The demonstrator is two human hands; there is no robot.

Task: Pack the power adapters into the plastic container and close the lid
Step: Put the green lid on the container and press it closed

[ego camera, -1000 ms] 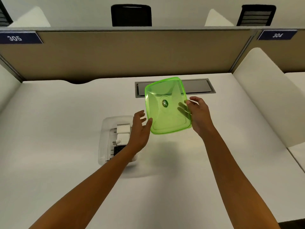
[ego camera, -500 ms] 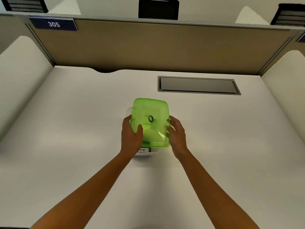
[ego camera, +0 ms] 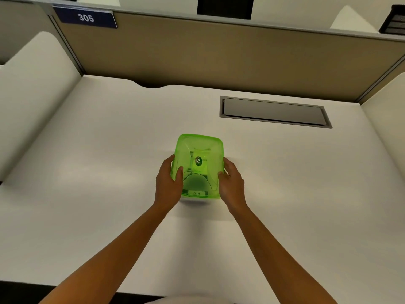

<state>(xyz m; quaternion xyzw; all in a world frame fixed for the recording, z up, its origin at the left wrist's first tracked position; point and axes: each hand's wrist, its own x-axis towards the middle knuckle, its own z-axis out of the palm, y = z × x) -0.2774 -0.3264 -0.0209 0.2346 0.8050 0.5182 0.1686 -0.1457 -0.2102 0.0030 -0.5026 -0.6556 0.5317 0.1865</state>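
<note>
Left hand (ego camera: 168, 183), fingers curled, grips the left edge of the translucent green rectangular plastic lid (ego camera: 198, 165), thumb lying on the lid's top surface. Right hand (ego camera: 231, 183) clasps the right edge likewise, thumb on top, fingers wrapped down the side. The lid lies flat over the clear plastic container (ego camera: 192, 199), of which only the near rim and a label reading "018" show beneath the green. Pale shapes of the power adapters (ego camera: 198, 170) are dimly visible through the lid, inside the container; their number cannot be told. The container rests on the white tabletop (ego camera: 98, 172), near its middle. At 2 o'clock from the lid, well apart, a grey rectangular cable hatch (ego camera: 274, 111) is set into the tabletop. At 11 o'clock, a dark blue sign (ego camera: 85, 17) reading "305" is fixed to the beige partition (ego camera: 219, 51).
</note>
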